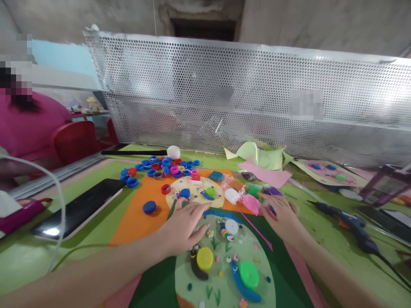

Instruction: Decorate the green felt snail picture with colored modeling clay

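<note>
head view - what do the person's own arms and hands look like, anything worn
Both forearms are bare as far as the picture shows: no sleeves, gloves or watch in view. The left hand and the right hand show no rings or markings that can be made out. Nails look short and unpainted, though the picture is soft.

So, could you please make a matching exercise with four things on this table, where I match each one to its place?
Things:
1. tablet
2. glue gun
3. white ball
4. yellow cap

Places:
a. on the pale green disc, just below the left hand
b. far right, on the green table
c. left, beside the orange sheet
d. at the back, behind the pile of caps

Pairs: 1-c, 2-b, 3-d, 4-a

The left hand lies flat on the pale green disc; the right hand rests by pink clay.
</note>
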